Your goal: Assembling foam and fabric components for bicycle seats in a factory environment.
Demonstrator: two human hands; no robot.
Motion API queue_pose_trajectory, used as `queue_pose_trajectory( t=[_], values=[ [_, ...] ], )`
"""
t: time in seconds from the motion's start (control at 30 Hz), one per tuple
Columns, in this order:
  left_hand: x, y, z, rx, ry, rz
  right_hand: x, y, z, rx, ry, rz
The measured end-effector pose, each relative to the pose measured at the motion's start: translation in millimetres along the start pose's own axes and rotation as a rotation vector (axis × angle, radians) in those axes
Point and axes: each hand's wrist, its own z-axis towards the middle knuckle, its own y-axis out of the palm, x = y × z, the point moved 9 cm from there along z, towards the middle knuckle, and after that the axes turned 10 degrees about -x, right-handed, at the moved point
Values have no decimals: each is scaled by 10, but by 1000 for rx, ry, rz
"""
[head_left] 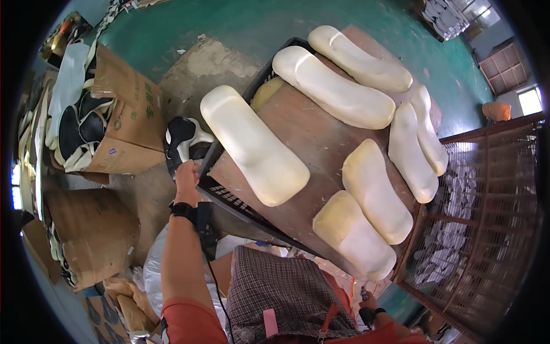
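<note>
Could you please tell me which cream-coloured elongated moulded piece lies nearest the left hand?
It is the leftmost cream-coloured elongated moulded piece on the flat brown board, the only one beside the left hand; the other six pieces lie farther right.

Green floor (172, 26) is seen beyond the surface (321, 155); past its right edge, a rack (481, 222) and bright window (530, 100).

CAM: head, left fisheye | POSE: worn, above worktop (321, 155) | AIM: downward, worktop centre-frame | RANGE: near; floor (172, 28) farther, upper frame | EDGE: dark, curved
</note>
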Motion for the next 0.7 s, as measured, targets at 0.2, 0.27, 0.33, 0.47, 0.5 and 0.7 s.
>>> queue_pose_trajectory(
  t=[0.2, 0.27, 0.33, 0.47, 0.5, 0.7],
  values=[
    [465, -481, 1314, 79, 338, 399, -845, 257, -155, 16, 53, 49],
    [766, 22, 1552, 16, 366, 330, -1069, 340, -323, 87, 115, 90],
    [1092, 231, 1812, -60, 454, 416, -1451, 500, -359, 59, 177, 0],
    [1432, 806, 2148, -264, 528, 498, -2076, 812, -459, 5, 177, 147],
    [1435, 740, 2268, -223, 564, 521, -2361, 891, -399, -24, 122, 186],
    [1313, 859, 2439, -330, 546, 439, -3096, 1177, -394, -8, 84, 151]
  ],
)
